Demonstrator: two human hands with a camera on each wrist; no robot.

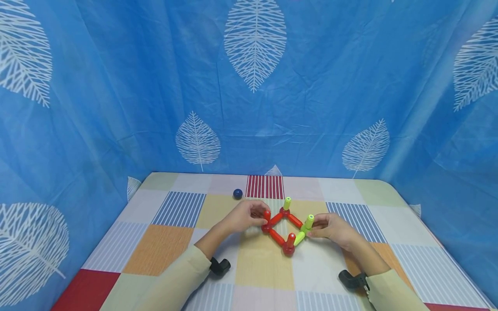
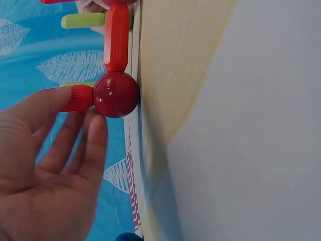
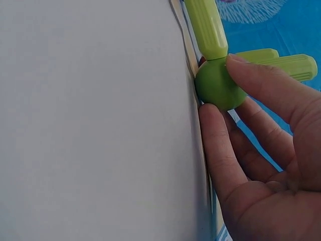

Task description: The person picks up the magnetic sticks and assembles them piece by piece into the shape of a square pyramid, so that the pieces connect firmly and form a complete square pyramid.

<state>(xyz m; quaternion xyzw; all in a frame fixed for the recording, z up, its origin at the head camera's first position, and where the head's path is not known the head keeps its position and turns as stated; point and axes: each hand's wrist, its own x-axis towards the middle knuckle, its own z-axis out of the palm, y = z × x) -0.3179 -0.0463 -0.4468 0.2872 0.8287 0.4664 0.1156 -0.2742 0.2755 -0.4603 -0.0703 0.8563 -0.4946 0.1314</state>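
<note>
A square frame of rods and balls lies on the table, with an upright rod at each corner. Three of its side rods are red; the front right side rod [image 1: 299, 238] is yellow-green. My left hand [image 1: 247, 214] pinches the left corner, its thumb on the red upright rod [image 2: 80, 98] and its fingertips at the red ball [image 2: 116, 95]. At the right corner, my right hand [image 1: 333, 229] grips the green ball [image 3: 216, 83] between thumb and fingers, below a yellow-green upright rod [image 1: 309, 221]. The front corner has a red ball [image 1: 288, 249] with a red upright rod [image 1: 291, 239]; another yellow-green upright rod [image 1: 287, 203] stands at the back.
A loose dark blue ball [image 1: 237, 194] sits behind my left hand. The table wears a patchwork-patterned cloth [image 1: 264, 270]. Blue curtains [image 1: 311, 99] with white leaf prints hang behind and on both sides of it.
</note>
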